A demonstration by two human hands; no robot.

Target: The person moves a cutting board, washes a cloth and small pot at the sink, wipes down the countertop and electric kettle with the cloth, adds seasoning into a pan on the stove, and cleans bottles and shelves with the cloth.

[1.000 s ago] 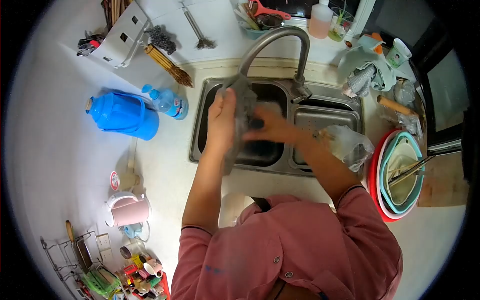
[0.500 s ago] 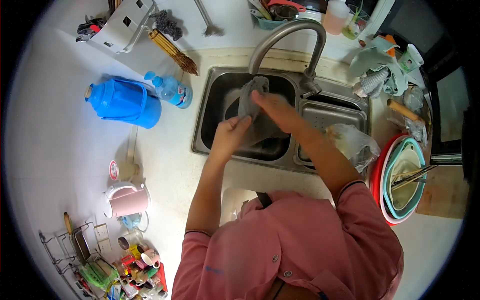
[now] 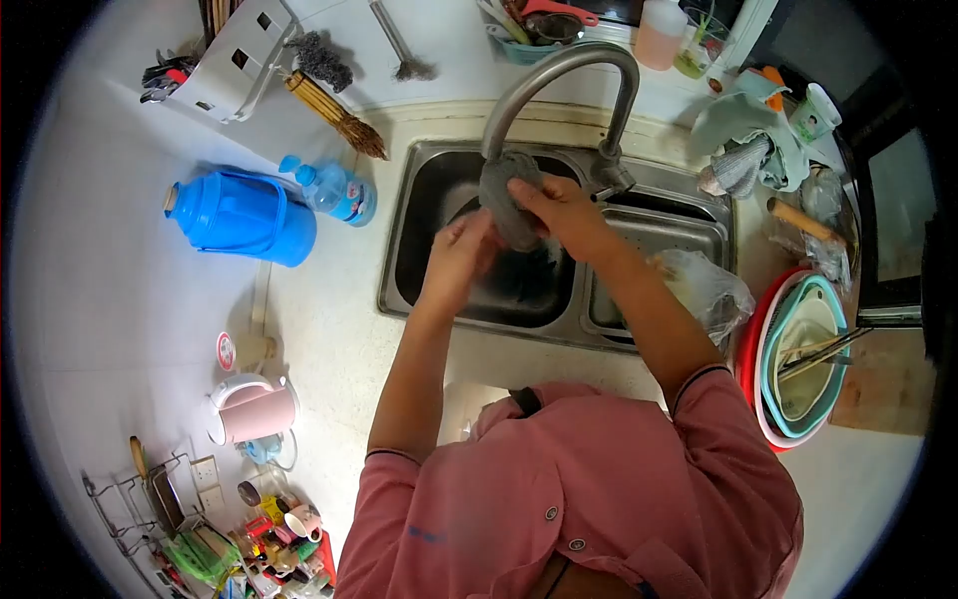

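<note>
A grey cloth [image 3: 511, 212] hangs bunched up over the left sink basin [image 3: 424, 277], just below the faucet's spout. My right hand [image 3: 567, 215] grips it from the right, thumb across its front. To the left of the cloth is my left hand [image 3: 459, 258], its fingertips smeared by motion; whether they touch the cloth I cannot tell. The curved metal faucet [image 3: 627, 95] arches above both hands. Something dark lies low in the basin, too unclear to name.
In the right basin [image 3: 654, 222] sits a clear plastic bag [image 3: 704, 290]. Stacked basins [image 3: 750, 344] stand on the counter at right. To the left are a blue thermos [image 3: 239, 218], a water bottle [image 3: 339, 192] and a pink kettle [image 3: 257, 409].
The grey cloth, stretched between both hands before, is now bunched in my right hand. My left hand has come off its earlier pinch on the cloth's lower edge and is blurred.
</note>
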